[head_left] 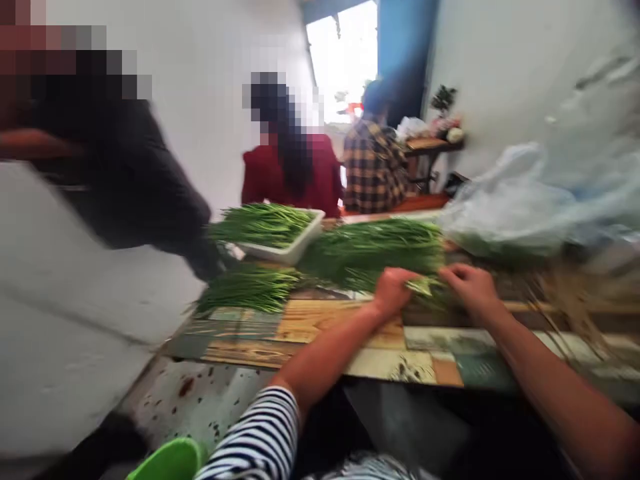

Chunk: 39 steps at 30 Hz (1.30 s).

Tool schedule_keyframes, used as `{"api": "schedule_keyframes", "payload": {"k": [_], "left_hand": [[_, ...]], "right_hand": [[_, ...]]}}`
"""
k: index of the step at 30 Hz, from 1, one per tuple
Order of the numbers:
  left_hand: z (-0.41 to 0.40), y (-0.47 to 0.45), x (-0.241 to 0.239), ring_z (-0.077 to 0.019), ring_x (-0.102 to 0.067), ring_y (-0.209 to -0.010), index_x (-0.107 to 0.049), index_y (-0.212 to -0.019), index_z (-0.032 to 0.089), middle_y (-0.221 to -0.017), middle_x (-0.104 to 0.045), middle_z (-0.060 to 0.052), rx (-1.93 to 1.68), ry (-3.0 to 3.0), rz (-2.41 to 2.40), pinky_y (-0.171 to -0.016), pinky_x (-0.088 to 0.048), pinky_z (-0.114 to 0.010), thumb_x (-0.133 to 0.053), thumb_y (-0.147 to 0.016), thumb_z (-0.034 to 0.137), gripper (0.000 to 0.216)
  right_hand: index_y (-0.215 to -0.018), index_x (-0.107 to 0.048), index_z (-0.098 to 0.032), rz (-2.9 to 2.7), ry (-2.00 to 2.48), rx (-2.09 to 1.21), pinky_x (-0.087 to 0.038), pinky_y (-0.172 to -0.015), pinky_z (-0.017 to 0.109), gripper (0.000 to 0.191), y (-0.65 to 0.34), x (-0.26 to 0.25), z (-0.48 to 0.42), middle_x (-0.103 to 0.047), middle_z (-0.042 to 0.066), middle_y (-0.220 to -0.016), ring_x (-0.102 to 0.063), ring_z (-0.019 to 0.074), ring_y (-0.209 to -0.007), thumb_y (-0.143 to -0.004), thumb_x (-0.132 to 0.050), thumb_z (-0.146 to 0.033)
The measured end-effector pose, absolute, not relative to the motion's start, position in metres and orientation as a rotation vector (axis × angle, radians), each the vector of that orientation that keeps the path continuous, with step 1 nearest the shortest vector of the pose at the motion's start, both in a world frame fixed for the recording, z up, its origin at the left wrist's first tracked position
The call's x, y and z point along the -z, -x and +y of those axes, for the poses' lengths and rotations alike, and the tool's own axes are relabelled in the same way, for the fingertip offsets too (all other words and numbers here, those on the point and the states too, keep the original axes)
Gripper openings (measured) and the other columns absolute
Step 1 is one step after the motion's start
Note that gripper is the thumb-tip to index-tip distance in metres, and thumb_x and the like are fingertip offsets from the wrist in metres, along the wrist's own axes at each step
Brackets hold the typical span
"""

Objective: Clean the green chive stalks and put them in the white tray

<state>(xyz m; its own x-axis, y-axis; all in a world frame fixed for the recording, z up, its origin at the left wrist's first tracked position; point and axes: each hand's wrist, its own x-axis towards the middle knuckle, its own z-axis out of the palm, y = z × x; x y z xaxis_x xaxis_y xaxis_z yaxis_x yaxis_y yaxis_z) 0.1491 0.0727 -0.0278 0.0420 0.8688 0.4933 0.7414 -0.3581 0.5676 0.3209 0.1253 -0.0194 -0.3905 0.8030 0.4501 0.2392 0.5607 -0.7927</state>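
My left hand point(394, 291) is closed around a small bunch of chives point(421, 287) above the patchwork-wood table point(325, 321). The pale ends of the stalks stick out to the right of its fingers. Just to the right is my right hand point(471, 288), its fingertips pinched together close to those ends; blur hides what is between them. Behind both hands lies a wide pile of long green chives point(373, 243). Further left, more chives fill a white tray point(295, 252), and another bundle of chives point(250, 288) rests on the table before it.
A clear plastic bag point(510, 200) stands at the right, with dry straw-like strands point(583, 307) in front. One person in dark clothes point(120, 160) is at the left; two others, in red point(325, 163) and plaid point(370, 167), sit beyond the table. A green bucket point(170, 460) is below.
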Motion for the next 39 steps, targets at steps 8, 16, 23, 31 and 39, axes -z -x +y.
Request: {"api": "schedule_keyframes", "payload": {"k": [8,16,23,31,39], "left_hand": [[0.092,-0.145,0.078,-0.0155,-0.069,-0.077,-0.074,-0.08,0.019,-0.083,-0.075,-0.003,-1.203,-2.091,1.726,-0.076,-0.052,-0.026,-0.062,-0.078,0.011,0.015],[0.09,-0.145,0.074,-0.0143,-0.067,-0.074,-0.074,-0.08,0.019,-0.082,-0.075,-0.003,-1.171,-2.135,1.699,-0.072,-0.05,-0.023,-0.062,-0.08,0.014,0.013],[0.09,-0.14,0.074,-0.0151,-0.068,-0.077,-0.072,-0.072,0.018,-0.082,-0.074,-0.003,-1.219,-2.068,1.687,-0.073,-0.049,-0.024,-0.06,-0.083,0.021,0.017],[0.091,-0.142,0.066,-0.0137,-0.065,-0.069,-0.07,-0.067,0.017,-0.073,-0.072,-0.002,-1.251,-2.014,1.663,-0.067,-0.047,-0.022,-0.062,-0.082,0.022,0.017],[0.089,-0.137,0.069,-0.0108,-0.06,-0.066,-0.064,-0.07,0.016,-0.07,-0.068,-0.001,-1.383,-1.935,1.563,-0.066,-0.046,-0.021,-0.057,-0.086,0.03,0.023]], "right_hand": [[-0.056,-0.044,-0.021,-1.686,1.063,-0.998,-0.029,-0.049,0.026,0.038,-0.321,0.062,0.154,-0.042,-0.003,-0.053,-0.036,0.0105,-0.05,-0.07,-0.056,-0.055],[-0.054,-0.046,-0.02,-2.113,0.945,-0.876,-0.029,-0.055,0.026,0.039,-0.309,0.062,0.141,-0.041,-0.003,-0.053,-0.038,0.0117,-0.056,-0.079,-0.046,-0.049],[-0.049,-0.042,-0.022,-1.783,1.143,-0.871,-0.027,-0.049,0.027,0.051,-0.33,0.055,0.153,-0.037,-0.002,-0.044,-0.036,0.0124,-0.049,-0.08,-0.043,-0.062],[-0.065,-0.062,-0.018,-1.977,0.986,-0.909,-0.032,-0.055,0.026,0.049,-0.31,0.055,0.143,-0.054,0.0,-0.057,-0.044,0.0126,-0.056,-0.076,-0.051,-0.064],[-0.052,-0.059,-0.018,-2.237,1.029,-0.834,-0.027,-0.051,0.027,0.043,-0.343,0.053,0.15,-0.044,-0.002,-0.045,-0.04,0.011,-0.048,-0.079,-0.057,-0.051]]}}
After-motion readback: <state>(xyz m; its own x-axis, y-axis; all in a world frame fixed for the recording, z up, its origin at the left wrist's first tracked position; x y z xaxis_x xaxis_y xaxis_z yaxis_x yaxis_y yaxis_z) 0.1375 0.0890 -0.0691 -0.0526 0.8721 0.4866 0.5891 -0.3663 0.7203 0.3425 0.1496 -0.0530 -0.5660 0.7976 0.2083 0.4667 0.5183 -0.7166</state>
